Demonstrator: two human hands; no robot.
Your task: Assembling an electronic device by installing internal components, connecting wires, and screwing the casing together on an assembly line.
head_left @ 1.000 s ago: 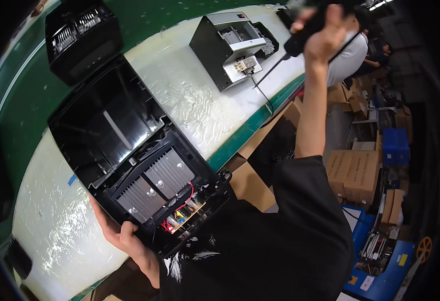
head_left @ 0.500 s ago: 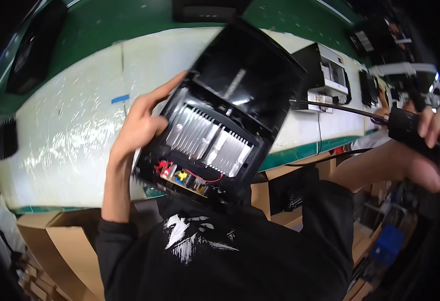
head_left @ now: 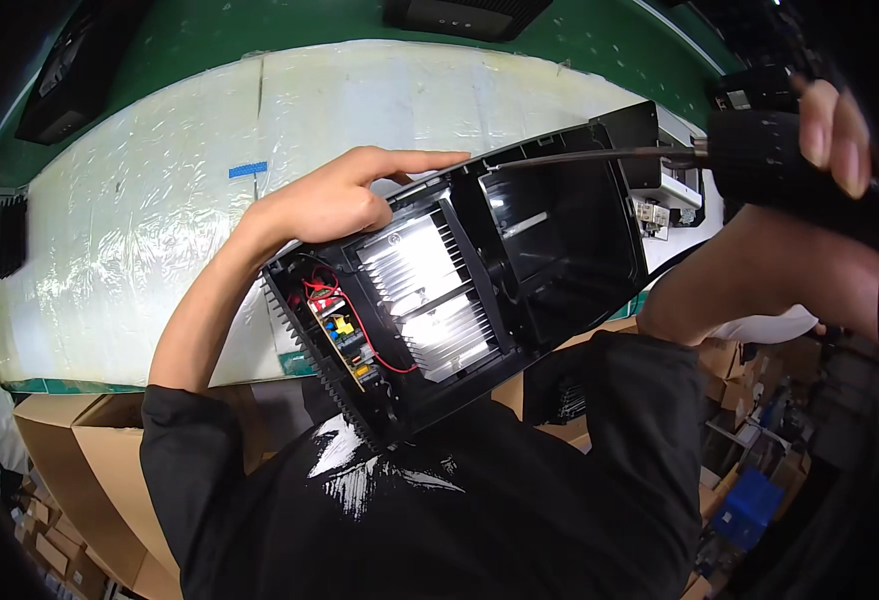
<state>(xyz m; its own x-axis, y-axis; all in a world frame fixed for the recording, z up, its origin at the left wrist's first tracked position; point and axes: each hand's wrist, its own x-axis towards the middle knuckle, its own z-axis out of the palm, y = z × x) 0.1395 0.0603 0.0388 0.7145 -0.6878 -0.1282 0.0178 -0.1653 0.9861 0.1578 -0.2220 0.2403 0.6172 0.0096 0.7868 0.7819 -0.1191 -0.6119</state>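
Note:
A black device housing [head_left: 579,245], open on top, lies slanted between the table edge and my torso. Inside it sit silver finned heat sinks [head_left: 429,290] and a small circuit board [head_left: 347,335] with red wires and yellow parts. My left hand [head_left: 324,205] grips the far edge of the housing, its index finger stretched along the rim. In my right hand [head_left: 834,135] is a black power screwdriver [head_left: 759,150]. Its long bit crosses over the housing, the tip at or just above the far rim; whether it touches a screw cannot be made out.
Plastic film covers the white tabletop [head_left: 139,260], which has a blue tape piece [head_left: 248,170]. A white-and-black machine [head_left: 674,195] stands at the right. Black units [head_left: 459,15] rest on the green surface beyond. An open cardboard box [head_left: 109,470] and a blue bin [head_left: 749,505] are below.
The housing has turned clockwise and lies flatter. My left hand has shifted along its edge, and the screwdriver has swung in so that its bit reaches over the far rim.

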